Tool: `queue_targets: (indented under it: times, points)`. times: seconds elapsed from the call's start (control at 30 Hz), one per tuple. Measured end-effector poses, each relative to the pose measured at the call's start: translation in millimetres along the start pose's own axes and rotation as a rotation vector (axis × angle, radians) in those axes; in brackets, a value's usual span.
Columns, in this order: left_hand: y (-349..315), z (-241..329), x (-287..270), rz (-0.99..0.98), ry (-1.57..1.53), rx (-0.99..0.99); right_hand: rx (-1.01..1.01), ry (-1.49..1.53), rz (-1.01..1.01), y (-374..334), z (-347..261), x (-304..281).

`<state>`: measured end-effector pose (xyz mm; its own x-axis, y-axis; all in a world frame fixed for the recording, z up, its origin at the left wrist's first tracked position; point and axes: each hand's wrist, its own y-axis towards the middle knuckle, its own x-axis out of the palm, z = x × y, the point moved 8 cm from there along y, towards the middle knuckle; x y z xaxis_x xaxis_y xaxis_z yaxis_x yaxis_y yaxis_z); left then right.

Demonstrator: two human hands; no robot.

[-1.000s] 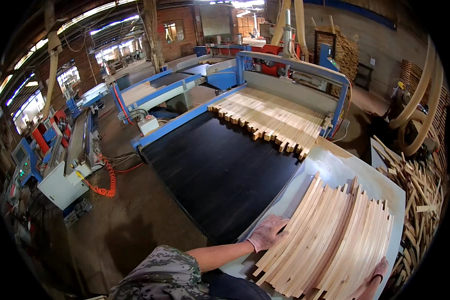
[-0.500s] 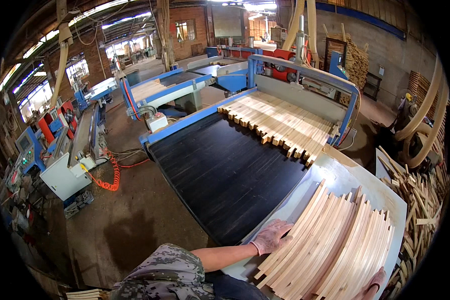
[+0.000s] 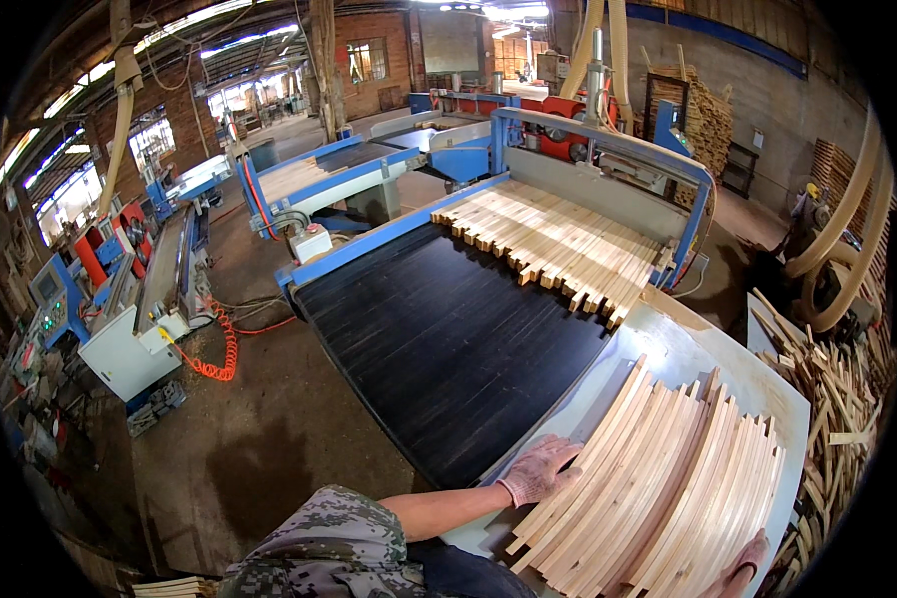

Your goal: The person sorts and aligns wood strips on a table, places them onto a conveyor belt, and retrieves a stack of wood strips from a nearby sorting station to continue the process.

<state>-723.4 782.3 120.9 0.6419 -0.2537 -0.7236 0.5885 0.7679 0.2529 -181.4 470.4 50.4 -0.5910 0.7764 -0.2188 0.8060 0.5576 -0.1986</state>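
Observation:
A bundle of pale wooden strips [image 3: 668,478] lies side by side on a grey metal table [image 3: 703,344] in front of me, their far ends uneven. My left hand [image 3: 541,470], in a thin light work glove, rests against the left side of the bundle, its fingers stretched out along the outer strip. At the bundle's near right corner my right hand [image 3: 746,568], also gloved, lies along the outermost strip with its fingers extended. Part of that hand is cut off by the picture's dark rim. The strips lie between the two hands, and neither hand wraps around them.
A black conveyor belt [image 3: 448,344] adjoins the table on the left, with a row of wooden strips [image 3: 558,244] across its far part under a blue frame [image 3: 608,135]. Loose offcuts [image 3: 827,439] pile up at right. A machine with a white cabinet [image 3: 130,344] stands left.

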Motion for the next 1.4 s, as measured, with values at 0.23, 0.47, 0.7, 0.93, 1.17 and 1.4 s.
queue_targets:
  times: [0.23, 0.47, 0.7, 0.93, 1.17, 1.4]
  points:
    - [0.6, 2.8, -3.5, 0.015, 0.012, 0.000, -0.089, -0.702, 0.041, 7.7, 0.4, -12.2]
    - [-0.4, 1.4, -2.9, 0.017, 0.005, 0.008, -0.167, -1.539, -0.006, 15.4, -4.2, -10.1]
    - [0.2, -0.1, 0.1, 0.019, 0.009, 0.008, -0.199, -1.904, -0.057, 18.3, -2.7, -10.9]
    - [-0.9, 0.4, -1.5, 0.011, 0.019, -0.009, -0.218, -2.063, -0.097, 21.9, -4.8, -12.3]
    - [-0.9, 4.0, -6.1, -0.016, 0.027, -0.036, -0.227, -2.133, -0.122, 24.6, -6.4, -13.3]
    - [0.6, 1.6, -3.8, -0.020, 0.007, -0.024, -0.240, -2.180, -0.136, 25.8, -7.0, -13.3]
